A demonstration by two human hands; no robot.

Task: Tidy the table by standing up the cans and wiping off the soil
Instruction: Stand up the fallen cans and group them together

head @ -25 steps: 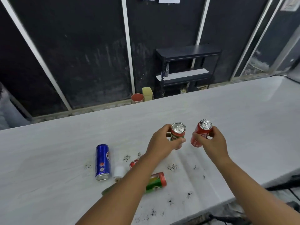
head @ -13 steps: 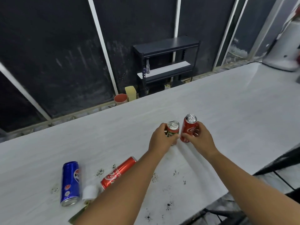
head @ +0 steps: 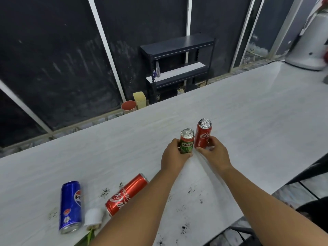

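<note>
Two cans upright: I saw the green Milo can [head: 186, 141] and the tall red Coca-Cola can [head: 202, 133] standing side by side near the middle of the white table [head: 248, 110], almost touching.
Left hand: my view showed the left hand [head: 174, 154] with fingers curled around the Milo can's lower half, hiding its base.
Right hand: the right hand [head: 213, 152] gripped the foot of the Coca-Cola can; whether either can's bottom sat flat on the table I could not tell.
Lying cans: a blue Pepsi can [head: 70, 206] and a second red Coca-Cola can [head: 126, 194] lay on their sides toward the near left corner, well apart from the upright pair.
Hidden: my left forearm covered the table beside the lying red can; a small white roll-like object [head: 93, 217] sat just beside the Pepsi can, with something green [head: 89, 237] poking out below it that I could not identify.
Soil: dark soil specks [head: 186, 226] dotted the near edge and the patch between the lying cans.
Cut off: a white appliance [head: 312, 41] at the far right corner ran out of view.
Change: compared with half a second before, both held cans stood straighter and closer together, the Coca-Cola can no longer tilted, and the lying cans had not shifted on the table.
</note>
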